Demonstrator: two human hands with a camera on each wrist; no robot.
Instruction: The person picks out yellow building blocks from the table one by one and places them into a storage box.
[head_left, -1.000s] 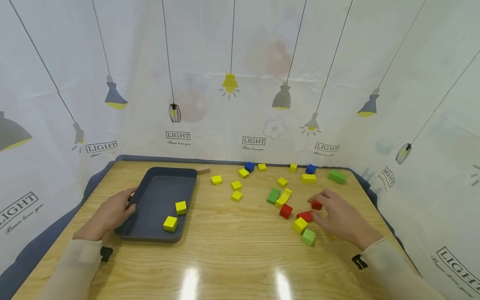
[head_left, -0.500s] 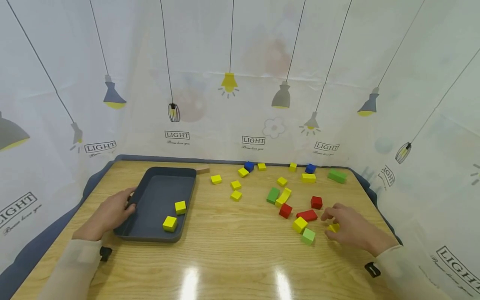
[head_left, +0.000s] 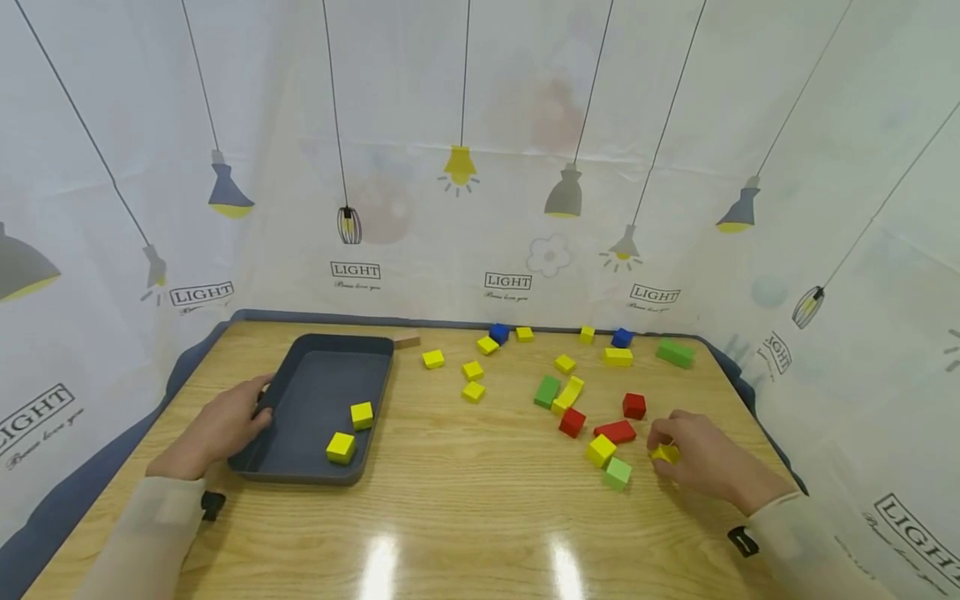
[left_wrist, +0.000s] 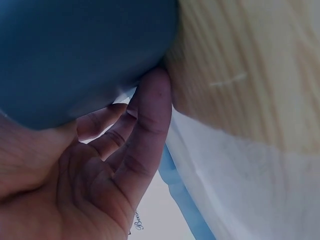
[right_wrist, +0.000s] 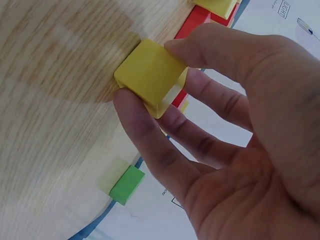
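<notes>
My left hand (head_left: 225,423) grips the left wall of a dark grey tray (head_left: 243,468), its thumb over the rim and the fingers on the outer side. In the left wrist view the fingers (left_wrist: 152,107) curl against the tray's outside. Two yellow cubes (head_left: 341,447) sit inside the tray, toward its right wall. On the right part of the table, my right hand (head_left: 705,458) pinches a yellow block (right_wrist: 150,70) between thumb and forefinger, low at the wooden surface. Left of that hand lie a flat red block (head_left: 617,431), a red cube (head_left: 633,406) and a light green cube (head_left: 617,473).
Several yellow blocks (head_left: 472,392) are scattered across the middle and back of the table (head_left: 465,517). Two blue cubes (head_left: 622,337) and a long green block (head_left: 676,353) lie near the far edge. A brown block (head_left: 407,339) touches the tray's far right corner.
My right hand has left the red blocks, moving right and toward me, and its fingers have closed on the yellow block. The left hand and tray stay put.
</notes>
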